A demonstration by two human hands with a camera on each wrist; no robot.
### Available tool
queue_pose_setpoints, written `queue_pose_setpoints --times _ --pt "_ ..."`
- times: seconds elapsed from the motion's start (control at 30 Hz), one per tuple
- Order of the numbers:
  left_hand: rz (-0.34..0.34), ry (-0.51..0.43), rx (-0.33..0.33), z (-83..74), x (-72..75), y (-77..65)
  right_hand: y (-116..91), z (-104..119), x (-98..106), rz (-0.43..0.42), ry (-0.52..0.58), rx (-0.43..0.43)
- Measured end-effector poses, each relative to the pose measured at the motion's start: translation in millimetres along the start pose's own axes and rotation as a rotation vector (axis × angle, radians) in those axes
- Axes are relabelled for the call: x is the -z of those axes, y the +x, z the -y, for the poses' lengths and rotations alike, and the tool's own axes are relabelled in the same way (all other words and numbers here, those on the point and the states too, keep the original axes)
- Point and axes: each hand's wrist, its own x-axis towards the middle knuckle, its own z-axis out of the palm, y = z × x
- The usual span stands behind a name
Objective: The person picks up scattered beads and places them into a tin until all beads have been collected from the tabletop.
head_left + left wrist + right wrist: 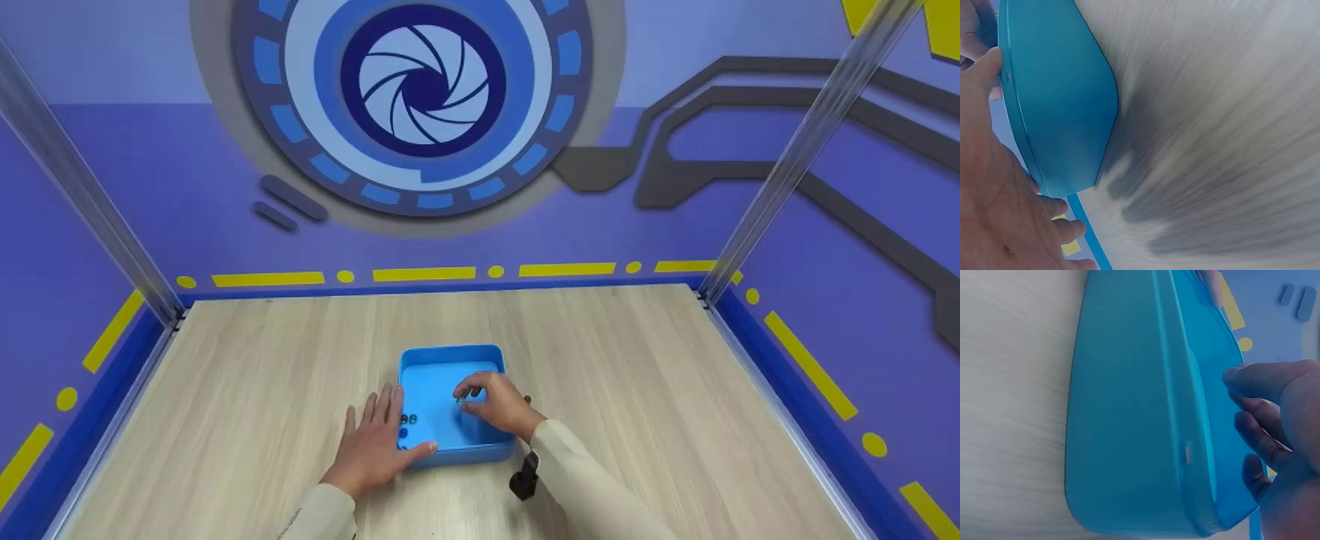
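Note:
A shallow blue plastic box (431, 379) stands on the table, with several small marbles along its left inner side. Among them are a dark blue marble (403, 433) and a darker greenish one (412, 419). My left hand (373, 442) lies against the box's left side, fingers extended and thumb over the near rim; the left wrist view shows this hand (1005, 185) touching the box wall (1061, 101). Over the box's inside, my right hand (495, 401) pinches a small clear marble (460, 401) between thumb and fingertips. In the right wrist view that marble is hidden behind the fingers (1258, 382).
Pale wood-grain tabletop (615, 390) extends around the box. Purple printed panels (645, 225) enclose the back and both sides, with metal posts (810, 142) at the corners. A black wrist device (525, 478) hangs by the right sleeve (585, 472).

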Motion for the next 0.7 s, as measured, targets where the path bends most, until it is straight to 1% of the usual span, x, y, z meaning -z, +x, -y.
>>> queue_pose_setpoints --times 0.1,0.3,0.47,0.7 --pt "0.003 -0.003 0.002 -0.4 -0.5 -0.3 0.6 -0.9 -1.5 0.005 -0.017 0.017" --pt "0.006 -0.003 0.005 0.4 0.6 -1.1 0.9 -0.6 -3.3 0.018 -0.029 0.020" --pt "0.007 0.006 0.004 1.1 0.4 -1.4 0.6 2.3 -3.8 0.029 -0.032 0.008" --pt "0.012 -0.001 0.006 1.2 0.0 -0.6 0.4 2.4 -5.4 0.054 -0.041 -0.036"
